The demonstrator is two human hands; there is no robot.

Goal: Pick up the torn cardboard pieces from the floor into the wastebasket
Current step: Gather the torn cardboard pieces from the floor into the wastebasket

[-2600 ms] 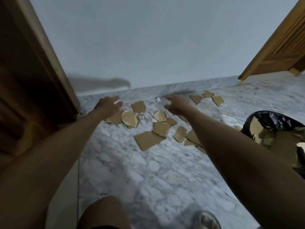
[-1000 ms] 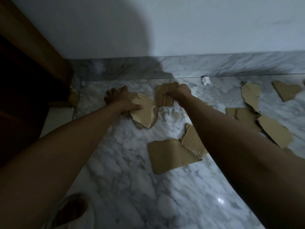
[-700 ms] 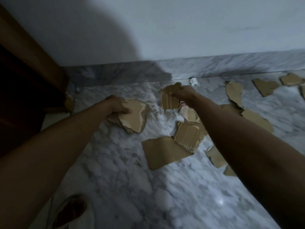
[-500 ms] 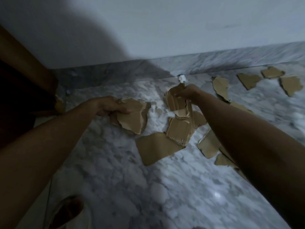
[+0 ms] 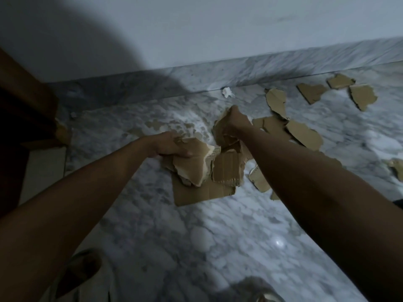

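Observation:
My left hand [image 5: 168, 144] grips a small stack of torn brown cardboard pieces [image 5: 192, 164], lifted off the marble floor. My right hand [image 5: 236, 122] is closed on other cardboard pieces [image 5: 220, 131] just to the right. Under both lie a large flat piece [image 5: 196, 194] and a corrugated piece [image 5: 227, 168]. Several more torn pieces [image 5: 303, 132] lie scattered to the right, some near the skirting [image 5: 362, 98]. The wastebasket is out of view.
A wooden door frame [image 5: 26, 94] stands at the left. A marble skirting [image 5: 283, 66] runs below the white wall. A small white scrap [image 5: 226, 92] lies at the skirting. My sandalled foot [image 5: 76, 273] is at the bottom left.
Both hands closed on cardboard pieces and lifted them, then drew nearer to each other above the large flat piece. The view shifted left, so the wastebasket left the frame.

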